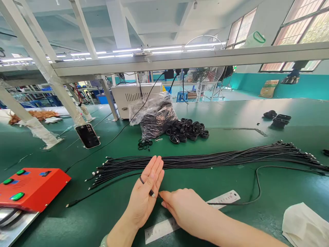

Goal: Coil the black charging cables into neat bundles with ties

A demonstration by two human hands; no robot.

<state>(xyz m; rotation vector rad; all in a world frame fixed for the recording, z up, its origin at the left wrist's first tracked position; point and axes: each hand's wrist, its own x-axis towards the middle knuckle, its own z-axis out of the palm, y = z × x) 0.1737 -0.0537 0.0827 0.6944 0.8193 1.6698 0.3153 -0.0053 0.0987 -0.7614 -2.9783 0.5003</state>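
My left hand [145,193] stands on edge on the green table [231,113], fingers straight and pressed together, with the end of a black cable [257,192] lying across its palm. My right hand [183,207] is closed in a pinch on that cable right beside the left palm. The cable runs right over a white ruler strip [223,198] and curves up toward a long bundle of black cables [218,159] stretched across the table just beyond my hands.
A red box with green buttons [31,188] sits at the left. Coiled black cables [189,130], a plastic bag of them [154,116], loose rubber bands [144,144], a phone [87,136], a white machine [133,96] and a white cloth [305,224] are around.
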